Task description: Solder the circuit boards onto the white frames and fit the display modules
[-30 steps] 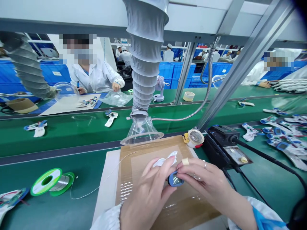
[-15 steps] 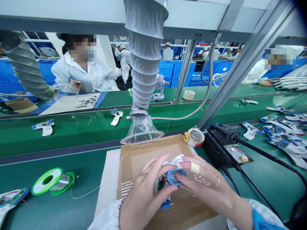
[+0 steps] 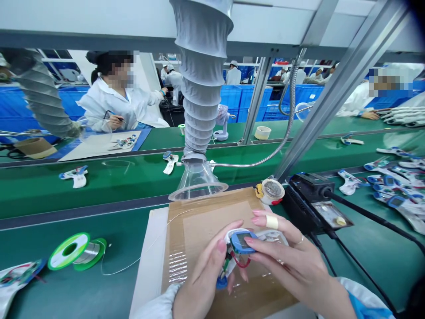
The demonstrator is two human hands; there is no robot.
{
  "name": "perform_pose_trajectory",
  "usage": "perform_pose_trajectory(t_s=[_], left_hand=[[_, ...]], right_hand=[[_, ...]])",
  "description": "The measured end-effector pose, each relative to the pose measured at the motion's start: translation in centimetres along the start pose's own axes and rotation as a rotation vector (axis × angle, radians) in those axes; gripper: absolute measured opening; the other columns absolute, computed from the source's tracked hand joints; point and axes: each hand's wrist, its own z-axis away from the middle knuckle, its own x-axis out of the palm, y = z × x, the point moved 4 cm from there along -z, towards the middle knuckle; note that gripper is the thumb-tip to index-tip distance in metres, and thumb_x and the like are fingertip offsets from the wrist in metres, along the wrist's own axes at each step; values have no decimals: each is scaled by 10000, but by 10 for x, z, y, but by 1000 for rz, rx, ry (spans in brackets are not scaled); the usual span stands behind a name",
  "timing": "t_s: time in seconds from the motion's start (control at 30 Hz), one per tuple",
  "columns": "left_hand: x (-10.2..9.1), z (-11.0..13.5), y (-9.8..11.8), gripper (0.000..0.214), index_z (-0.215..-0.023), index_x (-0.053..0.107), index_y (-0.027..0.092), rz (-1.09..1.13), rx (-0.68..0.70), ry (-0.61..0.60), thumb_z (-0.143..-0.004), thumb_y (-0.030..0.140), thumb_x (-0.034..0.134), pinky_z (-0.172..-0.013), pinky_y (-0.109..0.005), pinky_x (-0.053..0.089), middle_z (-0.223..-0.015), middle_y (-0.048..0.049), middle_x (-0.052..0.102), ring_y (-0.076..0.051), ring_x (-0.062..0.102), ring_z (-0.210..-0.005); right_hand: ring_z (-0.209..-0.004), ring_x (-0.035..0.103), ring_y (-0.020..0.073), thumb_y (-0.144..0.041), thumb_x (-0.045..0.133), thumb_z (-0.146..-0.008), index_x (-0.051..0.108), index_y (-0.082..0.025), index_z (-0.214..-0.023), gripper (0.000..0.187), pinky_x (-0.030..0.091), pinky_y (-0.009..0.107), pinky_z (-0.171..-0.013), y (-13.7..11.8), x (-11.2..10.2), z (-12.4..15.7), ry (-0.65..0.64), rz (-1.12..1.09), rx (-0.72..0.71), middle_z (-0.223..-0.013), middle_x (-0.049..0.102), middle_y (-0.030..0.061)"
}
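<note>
Above the cardboard pad (image 3: 186,221), my two hands hold a partly assembled, gun-shaped thermometer. My left hand (image 3: 207,274) is closed around its white shell (image 3: 272,235), with a blue end piece (image 3: 222,282) low beside the palm. Between the thumb and fingers of my right hand (image 3: 292,257) is the blue-framed display module (image 3: 243,242), which lies tilted near the shell. Red wires (image 3: 241,262) loop out beneath the module, and part of a green circuit board shows. My fingers hide much of the shell.
A solder spool (image 3: 69,251) with a loose wire stands left. A clear fume hood (image 3: 199,181) hangs ahead. The black soldering station (image 3: 310,190) and tape roll (image 3: 272,190) are right, with several thermometer halves (image 3: 395,181) beyond. Co-workers sit across the green conveyor (image 3: 139,170).
My left hand has turned and shifted its grip, exposing red wires under the display module. The shell now points right. Pieces on the conveyor have moved right; a co-worker's raised arm has extended away.
</note>
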Motion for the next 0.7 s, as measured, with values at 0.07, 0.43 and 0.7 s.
perform_pose_trajectory(t_s=[0.07, 0.43, 0.7], left_hand=[[2, 1, 5, 747, -1529, 511, 192, -11, 3, -7, -1009, 726, 454, -546, -204, 463, -858, -86, 706, -159, 637, -687], [2, 2, 7, 737, -1500, 540, 146, -89, -14, -54, -1035, 701, 402, -526, -200, 438, -758, -56, 669, -117, 519, -557], [1, 6, 12, 622, -1409, 618, 183, -250, 42, -7, -1023, 655, 497, -536, -205, 489, -899, -76, 706, -153, 623, -678]], right_hand=[[-1347, 617, 221, -63, 651, -949, 724, -199, -1251, 340, 539, 379, -1163, 0, 3, 2, -30, -16, 4, -1367, 648, 104], [-1252, 682, 209, -78, 627, -968, 708, -229, -1284, 359, 532, 438, -1167, -5, 6, 6, 11, -58, 40, -1268, 714, 83], [-1255, 685, 205, -72, 615, -970, 685, -250, -1320, 398, 512, 456, -1180, -4, 17, 20, -30, -52, 89, -1273, 718, 75]])
